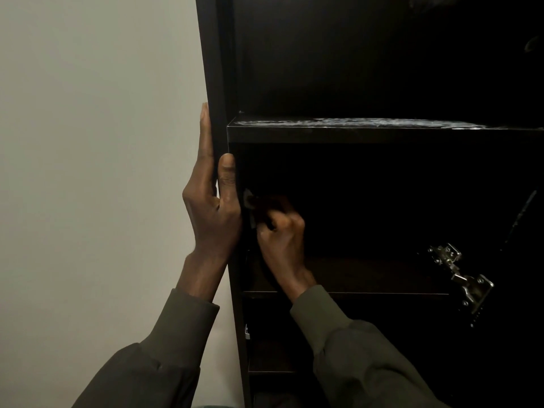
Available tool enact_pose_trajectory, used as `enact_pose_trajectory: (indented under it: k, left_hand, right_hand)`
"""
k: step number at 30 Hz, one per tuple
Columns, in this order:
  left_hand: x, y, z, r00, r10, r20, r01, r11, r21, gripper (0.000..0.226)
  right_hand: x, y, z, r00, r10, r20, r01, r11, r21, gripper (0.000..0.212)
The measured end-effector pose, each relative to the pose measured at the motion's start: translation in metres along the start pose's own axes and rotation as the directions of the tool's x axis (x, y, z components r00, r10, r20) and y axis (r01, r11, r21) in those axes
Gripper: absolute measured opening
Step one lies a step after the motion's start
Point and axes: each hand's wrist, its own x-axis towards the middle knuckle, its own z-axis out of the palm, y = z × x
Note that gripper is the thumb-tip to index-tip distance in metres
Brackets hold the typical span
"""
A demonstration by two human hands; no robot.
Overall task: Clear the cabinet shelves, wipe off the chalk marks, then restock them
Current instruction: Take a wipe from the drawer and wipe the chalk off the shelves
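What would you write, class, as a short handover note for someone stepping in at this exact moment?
Left hand: straight fingers flat on the dark wooden cabinet's outer left side panel, thumb on its front edge.
Right hand: inside the compartment below, fingers curled round a small dark item with a pale edge, by the inner wall; unclear what it is.
Done: visible shelves look cleared.
Left: white chalk smears cover the upper shelf; wipe, then restock.

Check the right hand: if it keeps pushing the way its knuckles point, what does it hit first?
Most likely the cabinet's left side panel: the right hand, curled on a dark cloth, points up-left and looks almost against that panel's inner face. Depth is murky.
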Motion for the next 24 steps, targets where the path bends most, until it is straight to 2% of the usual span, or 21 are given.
enact_pose_trajectory:
  k: [3,5,8,12,15,18,21,24]
  left_hand:
    - [0.000,-0.001,0.000,1.000,0.002,0.001,-0.002,1.000,0.003,0.047]
    - [0.000,-0.001,-0.001,1.000,0.002,0.008,-0.002,1.000,-0.007,0.048]
    - [-0.001,-0.001,-0.001,1.000,0.001,0.011,-0.001,1.000,-0.009,0.048]
    - [-0.001,-0.003,0.000,1.000,-0.024,0.000,0.024,1.000,-0.015,0.048]
    - [-0.001,-0.003,0.000,1.000,-0.017,0.004,0.018,0.999,-0.035,0.048]
    - [-0.001,-0.003,-0.002,1.000,-0.015,0.017,0.015,0.999,-0.042,0.049]
    - [-0.001,-0.003,-0.002,1.000,-0.012,0.017,0.012,0.999,-0.034,0.049]
    - [-0.001,-0.003,-0.002,1.000,-0.011,0.013,0.012,0.999,-0.037,0.048]
  right_hand:
    - [-0.003,-0.011,0.003,0.997,0.079,0.007,-0.079,0.994,0.079,0.021]
    - [0.000,-0.016,-0.008,0.984,0.180,-0.018,-0.171,0.960,0.220,0.024]
    - [0.010,-0.013,-0.037,0.901,0.405,-0.154,-0.312,0.852,0.420,0.028]
    - [0.025,0.011,-0.075,0.798,0.531,-0.284,-0.367,0.803,0.470,0.029]
    - [0.045,0.026,-0.095,0.714,0.549,-0.435,-0.323,0.809,0.491,0.026]
    - [0.061,0.035,-0.107,0.674,0.489,-0.554,-0.235,0.853,0.467,0.025]
    - [0.067,0.039,-0.103,0.677,0.413,-0.609,-0.193,0.899,0.394,0.018]
    - [0.066,0.031,-0.081,0.706,0.411,-0.577,-0.186,0.893,0.409,0.027]
